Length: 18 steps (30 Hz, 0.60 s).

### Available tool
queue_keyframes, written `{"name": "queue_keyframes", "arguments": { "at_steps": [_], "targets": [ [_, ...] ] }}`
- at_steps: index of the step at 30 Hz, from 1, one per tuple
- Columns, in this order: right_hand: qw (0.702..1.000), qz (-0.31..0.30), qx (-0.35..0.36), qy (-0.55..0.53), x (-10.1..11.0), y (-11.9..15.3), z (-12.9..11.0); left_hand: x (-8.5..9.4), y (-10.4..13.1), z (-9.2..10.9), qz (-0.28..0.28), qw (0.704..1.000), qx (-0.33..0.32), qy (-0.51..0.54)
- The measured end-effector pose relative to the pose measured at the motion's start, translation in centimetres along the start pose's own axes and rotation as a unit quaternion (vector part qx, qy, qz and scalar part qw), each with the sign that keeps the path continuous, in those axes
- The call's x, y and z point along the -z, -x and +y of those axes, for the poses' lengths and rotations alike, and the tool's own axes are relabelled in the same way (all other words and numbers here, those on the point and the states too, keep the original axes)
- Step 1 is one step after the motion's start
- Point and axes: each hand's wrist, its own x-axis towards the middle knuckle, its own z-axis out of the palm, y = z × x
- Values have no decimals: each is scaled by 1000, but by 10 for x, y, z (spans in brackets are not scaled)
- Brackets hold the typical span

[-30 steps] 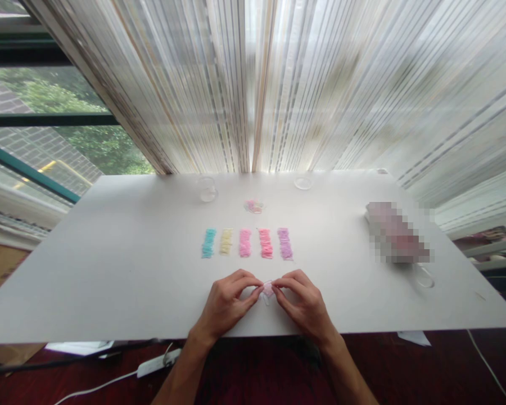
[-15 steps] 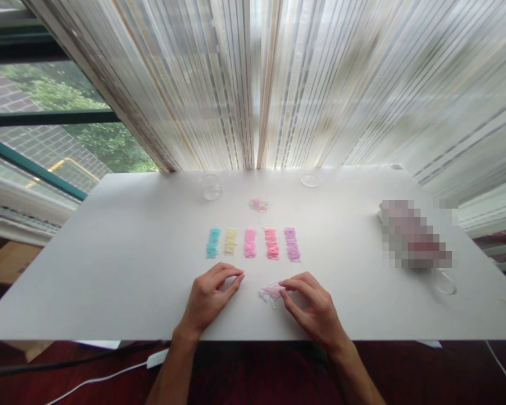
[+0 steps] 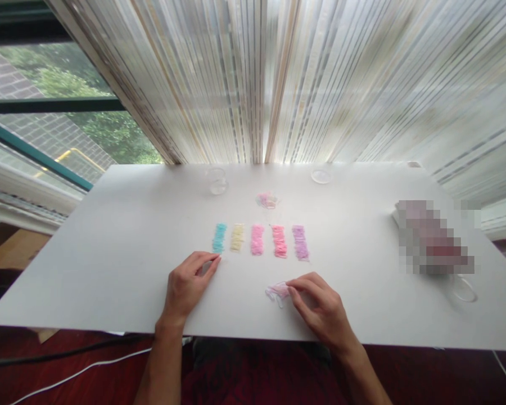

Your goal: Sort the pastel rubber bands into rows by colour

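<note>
Five columns of small bands lie side by side on the white table [image 3: 122,253]: teal [image 3: 219,237], yellow [image 3: 237,238], light pink [image 3: 257,240], coral pink [image 3: 279,242] and purple [image 3: 301,243]. My left hand [image 3: 189,281] has thumb and forefinger pinched at the lower end of the teal column; what is between the tips is too small to make out. My right hand [image 3: 322,306] has its fingertips together at the right edge of a small loose pile of pale pink and white bands [image 3: 278,291]. Whether a band is between those tips is unclear.
Behind the columns lies another mixed pile of bands [image 3: 268,200]. Clear round containers [image 3: 218,185] stand at the back left, a clear round lid [image 3: 321,176] at the back right. A blurred-out object [image 3: 434,239] with a white loop [image 3: 464,288] lies at the right.
My left hand has moved left, from in front of the middle columns to the teal column's lower end. My right hand stays by the loose pile, its fingertips now closer together. The view has shifted slightly.
</note>
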Motion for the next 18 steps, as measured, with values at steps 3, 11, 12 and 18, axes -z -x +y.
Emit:
{"name": "queue_keyframes", "arguments": {
  "at_steps": [3, 11, 12, 18],
  "targets": [
    [1000, -4, -3, 2, 0, 0, 0, -5, 0, 13, -8, 1000, -15, 15],
    [1000, -7, -9, -1, 0, -1, 0, -33, -10, 53, -61, 996, -60, 17],
    [1000, -7, -8, -1, 0, -1, 0, -35, -11, 54, -64, 996, -59, 11],
    [1000, -10, -14, -2, -1, -1, 0, -38, -12, 54, -71, 996, -52, -1]
  ]
}}
